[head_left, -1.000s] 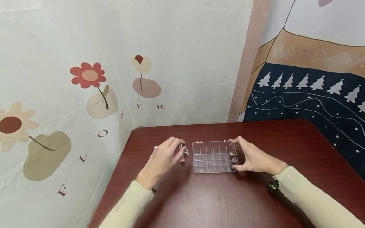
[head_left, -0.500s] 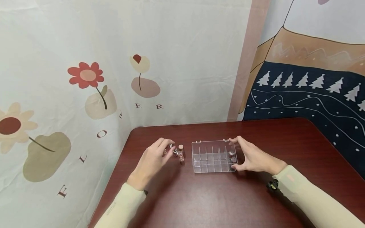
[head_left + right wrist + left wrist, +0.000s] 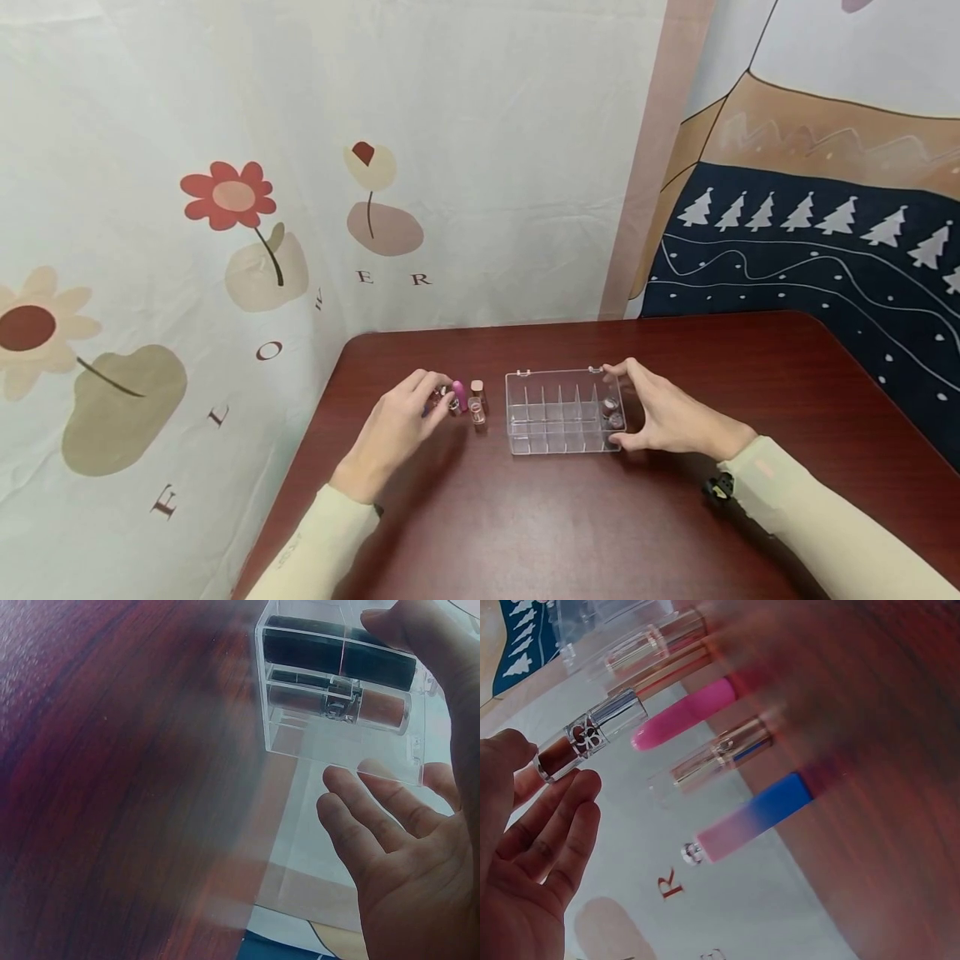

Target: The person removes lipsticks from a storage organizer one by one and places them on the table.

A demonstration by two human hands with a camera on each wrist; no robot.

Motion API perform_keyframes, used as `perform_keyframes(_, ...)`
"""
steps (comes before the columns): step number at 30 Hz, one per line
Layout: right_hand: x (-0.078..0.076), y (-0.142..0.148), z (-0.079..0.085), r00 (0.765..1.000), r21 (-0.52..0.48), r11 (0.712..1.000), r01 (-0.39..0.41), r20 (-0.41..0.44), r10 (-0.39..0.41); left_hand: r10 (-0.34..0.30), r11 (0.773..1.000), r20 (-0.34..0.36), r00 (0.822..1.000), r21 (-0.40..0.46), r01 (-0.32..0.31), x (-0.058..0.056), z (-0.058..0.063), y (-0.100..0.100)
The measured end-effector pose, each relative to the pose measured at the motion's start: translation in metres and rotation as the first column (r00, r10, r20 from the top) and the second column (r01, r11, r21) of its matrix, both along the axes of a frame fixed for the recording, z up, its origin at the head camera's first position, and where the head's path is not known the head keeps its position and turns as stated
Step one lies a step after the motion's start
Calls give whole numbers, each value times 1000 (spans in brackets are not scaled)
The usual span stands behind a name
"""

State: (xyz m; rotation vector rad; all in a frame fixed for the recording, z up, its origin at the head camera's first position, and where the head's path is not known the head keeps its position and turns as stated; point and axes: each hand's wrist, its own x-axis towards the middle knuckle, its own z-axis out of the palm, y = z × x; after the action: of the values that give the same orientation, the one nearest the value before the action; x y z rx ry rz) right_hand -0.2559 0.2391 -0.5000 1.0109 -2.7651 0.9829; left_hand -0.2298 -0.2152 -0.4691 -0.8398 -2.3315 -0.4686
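Observation:
My left hand (image 3: 390, 425) pinches one end of a clear and silver lipstick tube (image 3: 589, 739) with a flower emblem and brownish colour inside. Beside it stand a bright pink tube (image 3: 686, 712), a clear gold-toned lipstick (image 3: 720, 754) and a blue-and-pink tube (image 3: 754, 817). At the right, a clear divided box (image 3: 555, 417) lies between the thumb and fingers of my right hand (image 3: 675, 417), which holds it across its right end. Inside that end are a dark tube (image 3: 337, 656) and a clear tube with a silver band (image 3: 379, 709).
Between the left hand and the box stand a square-topped tube (image 3: 477, 388) and a clear lipstick (image 3: 477, 412). Everything is on a dark red wooden table (image 3: 570, 525), with a printed cloth (image 3: 495, 167) hanging behind its far edge.
My left hand has moved left, away from the box, bringing the square-topped tube and then the pink one into sight. My right hand has stayed at the box.

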Motion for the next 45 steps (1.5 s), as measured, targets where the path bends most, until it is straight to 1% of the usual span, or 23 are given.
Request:
perform_keyframes(6, 0, 0, 0, 1000, 0, 1000, 3, -1, -3, 17, 998, 10, 1000, -53, -17, -4, -12, -1)
perform_keyframes(13, 0, 0, 0, 1000, 8, 1000, 7, -1, -7, 48, 995, 67, 997, -89, -42, -5, -21, -1)
perform_keyframes(20, 0, 0, 0, 1000, 5, 1000, 6, -5, -6, 53, 994, 87, 995, -100, -44, -6, -26, 1)
perform_keyframes(27, -1, 2, -2, 1000, -10, 1000, -7, -29, 7, 53, 994, 107, 993, -104, -42, -7, -30, 3)
perform_keyframes(33, 0, 0, -1, 1000, -6, 1000, 4, 8, -4, 72, 992, 124, 990, -114, -58, -6, -31, 3)
perform_keyframes(39, 0, 0, 0, 1000, -8, 1000, 3, 14, -3, 108, 989, 159, 981, -121, -90, -4, -26, 4)
perform_keyframes(42, 0, 0, 0, 1000, -9, 1000, 3, 11, -3, 123, 987, 136, 983, -118, -107, -2, -23, 4)
perform_keyframes(45, 0, 0, -1, 1000, -8, 1000, 5, 14, -5, 131, 985, 90, 987, -123, -119, -1, -22, 5)
